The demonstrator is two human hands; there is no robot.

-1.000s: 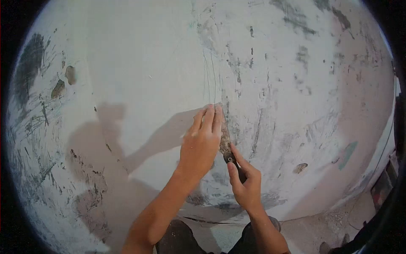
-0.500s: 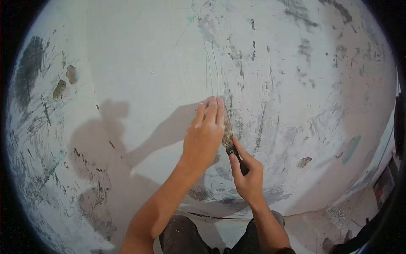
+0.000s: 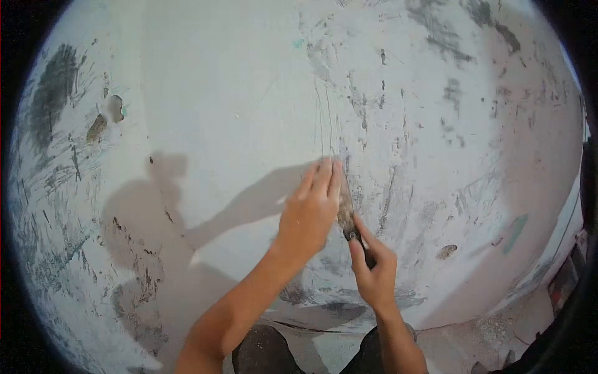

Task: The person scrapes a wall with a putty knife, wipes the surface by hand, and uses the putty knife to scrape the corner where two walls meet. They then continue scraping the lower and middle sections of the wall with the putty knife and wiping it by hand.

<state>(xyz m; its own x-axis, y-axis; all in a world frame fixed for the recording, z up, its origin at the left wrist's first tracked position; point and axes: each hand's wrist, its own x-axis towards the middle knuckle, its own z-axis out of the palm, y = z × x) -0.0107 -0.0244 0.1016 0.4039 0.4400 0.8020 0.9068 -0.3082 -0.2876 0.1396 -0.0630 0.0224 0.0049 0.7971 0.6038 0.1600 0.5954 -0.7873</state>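
My right hand (image 3: 379,268) is closed around the dark handle of a putty knife (image 3: 346,215). The knife's stained, worn blade points up along the wall (image 3: 205,75). Across the blade's upper part lies my left hand (image 3: 310,215), its fingers stretched out and side by side, pressing flat; it hides much of the blade and its edge. Thin dark crack lines (image 3: 328,112) run up the wall from just above my left fingertips.
Holes (image 3: 96,128) and dark scuffs mark the wall at the left, with another hole (image 3: 446,251) at the right. My knees (image 3: 265,349) are at the bottom, near the floor (image 3: 498,333). Dark items (image 3: 568,277) stand at the right edge.
The view has shifted, so both hands and the putty knife appear slightly lower and further right. Against the crack lines they have hardly moved, and the grip looks the same.
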